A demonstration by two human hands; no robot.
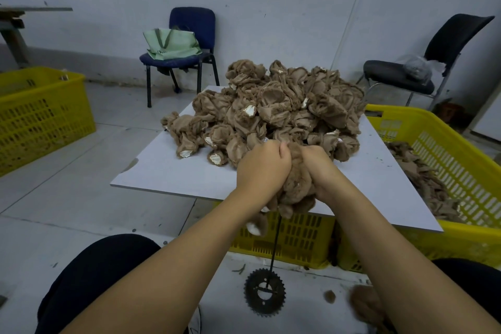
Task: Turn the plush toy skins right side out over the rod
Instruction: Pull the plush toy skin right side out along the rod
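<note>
A brown furry plush skin (296, 192) sits on top of a thin black rod (276, 244) that stands on a toothed metal gear base (264, 291) on the floor. My left hand (261, 168) and my right hand (318, 168) both grip the skin from either side, fingers curled into the fabric. The rod's top is hidden inside the skin. A big heap of inside-out tan skins (276, 108) with white patches lies on the white board (173, 168) just beyond my hands.
The board rests on a yellow crate (444, 149) holding more tan fabric at the right. Another yellow crate (40, 114) stands at the left. A blue chair (192, 22) with a green bag and a black chair (458, 38) are by the wall. Brown fur pieces (363, 304) lie near my right knee.
</note>
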